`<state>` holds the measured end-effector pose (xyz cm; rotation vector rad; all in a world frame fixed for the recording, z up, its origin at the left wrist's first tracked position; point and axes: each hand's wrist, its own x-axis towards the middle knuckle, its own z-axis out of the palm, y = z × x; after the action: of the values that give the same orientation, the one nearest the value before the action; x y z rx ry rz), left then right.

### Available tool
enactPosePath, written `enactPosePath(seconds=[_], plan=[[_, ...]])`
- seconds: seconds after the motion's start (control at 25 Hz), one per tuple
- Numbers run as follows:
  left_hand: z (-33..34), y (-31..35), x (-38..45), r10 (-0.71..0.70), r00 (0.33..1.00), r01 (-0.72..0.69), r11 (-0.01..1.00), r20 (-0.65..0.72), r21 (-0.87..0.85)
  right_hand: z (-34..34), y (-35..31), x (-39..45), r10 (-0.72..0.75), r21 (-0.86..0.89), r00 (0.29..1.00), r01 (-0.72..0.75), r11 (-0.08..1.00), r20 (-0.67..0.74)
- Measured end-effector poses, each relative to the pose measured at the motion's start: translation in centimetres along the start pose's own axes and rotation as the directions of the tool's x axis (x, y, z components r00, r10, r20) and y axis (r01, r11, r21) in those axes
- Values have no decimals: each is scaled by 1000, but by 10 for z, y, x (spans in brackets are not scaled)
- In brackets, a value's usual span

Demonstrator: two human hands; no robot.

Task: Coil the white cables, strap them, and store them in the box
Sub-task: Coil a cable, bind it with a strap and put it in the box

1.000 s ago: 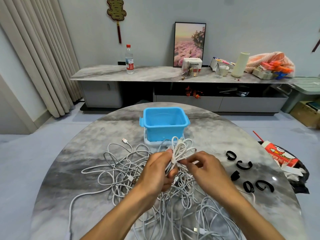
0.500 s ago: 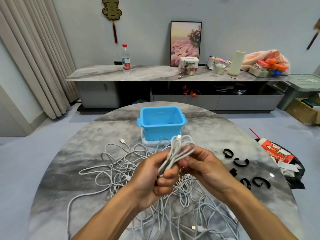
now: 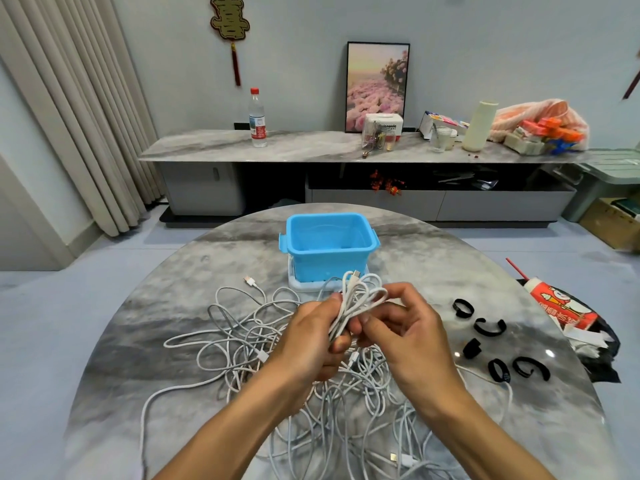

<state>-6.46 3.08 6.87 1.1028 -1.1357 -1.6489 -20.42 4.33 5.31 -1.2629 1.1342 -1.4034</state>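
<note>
Above tangled cables (image 3: 242, 341), both hands (image 3: 311, 341) (image 3: 408, 341) grip coil (image 3: 356, 299); box (image 3: 329, 247) behind, straps (image 3: 488, 341) rt.

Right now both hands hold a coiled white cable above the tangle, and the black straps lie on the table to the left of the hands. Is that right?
Not quite. The head view shows the black straps lying to the right of the hands, not the left. The left hand and right hand do hold the coiled white cable above the tangle.

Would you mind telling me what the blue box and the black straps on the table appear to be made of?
Blue box: likely moulded plastic, smooth, slightly glossy, with clip tabs at its rim. Black straps: probably matte fabric hook-and-loop, curled into loops; too small to confirm.
</note>
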Motion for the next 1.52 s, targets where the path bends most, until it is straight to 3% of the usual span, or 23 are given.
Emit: enactPosePath(seconds=[0.08,0.16,0.2,0.28,0.36,0.44,0.56,0.76,0.92,1.12,1.32,1.52], plan=[[1,-4,0,154,983,-130,968,-98,215,7,2,-5,60,37,993,-56,998,-107],[1,-10,2,328,931,-223,862,-164,455,14,6,-9,125,122,970,-101,987,-207],[1,-13,3,367,912,-241,841,-184,484,17,7,-11,150,163,959,-112,980,-240],[2,-17,7,371,902,-242,858,-220,453,21,9,-15,138,129,953,-106,986,-270],[5,-20,9,323,909,-200,893,-264,404,21,10,-17,7,-107,970,-34,994,-244],[6,-22,9,290,915,-178,914,-281,364,19,8,-18,-127,-353,979,64,933,-160],[5,-23,7,262,935,-171,923,-237,344,15,2,-16,-204,-441,977,159,883,-56],[7,-12,-1,202,971,-179,969,-130,171,7,-12,-15,-204,-287,975,219,933,82],[5,-10,-2,213,975,-207,974,-65,94,4,-17,-11,-143,-148,988,151,977,62],[3,-14,2,232,972,-229,969,-23,96,4,-22,-10,-108,-94,994,107,990,-8],[4,-16,3,317,948,-303,921,-17,245,5,-20,-10,159,132,984,-147,980,-83],[4,-19,0,318,948,-308,912,6,271,6,-23,-11,223,141,972,-211,967,-73]])
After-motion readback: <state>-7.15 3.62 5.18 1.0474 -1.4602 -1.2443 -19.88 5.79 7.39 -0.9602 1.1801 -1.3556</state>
